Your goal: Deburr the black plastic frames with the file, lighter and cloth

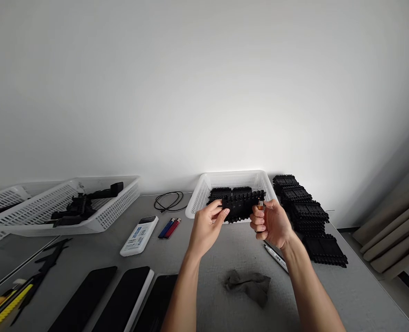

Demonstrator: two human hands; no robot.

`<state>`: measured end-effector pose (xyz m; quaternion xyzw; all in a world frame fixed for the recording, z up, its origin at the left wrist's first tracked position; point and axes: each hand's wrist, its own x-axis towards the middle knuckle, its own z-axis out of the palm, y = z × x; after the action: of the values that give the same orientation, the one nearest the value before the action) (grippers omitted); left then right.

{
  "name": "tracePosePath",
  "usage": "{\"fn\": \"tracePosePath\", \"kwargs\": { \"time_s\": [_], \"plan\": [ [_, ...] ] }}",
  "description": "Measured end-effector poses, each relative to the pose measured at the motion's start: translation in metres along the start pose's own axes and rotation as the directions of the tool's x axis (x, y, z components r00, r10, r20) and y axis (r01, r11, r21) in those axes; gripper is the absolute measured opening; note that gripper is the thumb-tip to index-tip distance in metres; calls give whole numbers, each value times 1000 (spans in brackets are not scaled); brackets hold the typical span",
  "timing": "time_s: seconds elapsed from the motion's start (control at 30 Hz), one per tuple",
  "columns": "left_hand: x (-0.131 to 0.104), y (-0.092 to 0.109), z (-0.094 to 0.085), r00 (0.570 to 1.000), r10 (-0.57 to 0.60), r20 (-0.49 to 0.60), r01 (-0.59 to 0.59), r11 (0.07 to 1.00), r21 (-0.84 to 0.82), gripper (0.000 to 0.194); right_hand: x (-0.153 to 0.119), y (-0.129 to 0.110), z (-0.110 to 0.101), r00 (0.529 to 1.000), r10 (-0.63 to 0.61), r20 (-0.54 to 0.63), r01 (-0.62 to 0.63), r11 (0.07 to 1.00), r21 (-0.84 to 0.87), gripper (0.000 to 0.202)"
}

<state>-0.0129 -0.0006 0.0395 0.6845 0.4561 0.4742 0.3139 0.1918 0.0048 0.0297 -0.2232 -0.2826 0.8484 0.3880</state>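
My left hand (207, 226) pinches the left end of a black plastic panel with notched edges (239, 206), thumb in front. At the panel's right end, my right hand (272, 223) is closed around an orange lighter (261, 206), its metal top upward. I cannot make out a flame. Behind the panel, a white perforated basket (201, 196) holds more black notched pieces (220, 192). Below my hands lies a crumpled dark grey cloth (249, 285); a white marker (275, 257) rests beside my right forearm.
Stacks of black panels (310, 211) run along the right table edge. Left are a white power bank (139, 236), a blue lighter (166, 228), a red lighter (172, 228), a black cable (169, 201) and a basket of black parts (102, 221). Several phones (123, 299) lie in front.
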Motion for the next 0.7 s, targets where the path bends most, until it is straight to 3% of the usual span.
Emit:
{"fn": "tracePosePath", "kwargs": {
  "time_s": [0.27, 0.7],
  "plan": [
    [-2, 3, -1, 999, -31, -25, 31, 1000, -3, 28, -3, -5, -6, 998, -41, -40, 42, 999, 10, 29],
    [-2, 6, 10, 996, 63, 59, -65, 997, 47, 19, 8, 18, 19, 995, 97, 18, -95, 989, -114, 30]
  ]
}}
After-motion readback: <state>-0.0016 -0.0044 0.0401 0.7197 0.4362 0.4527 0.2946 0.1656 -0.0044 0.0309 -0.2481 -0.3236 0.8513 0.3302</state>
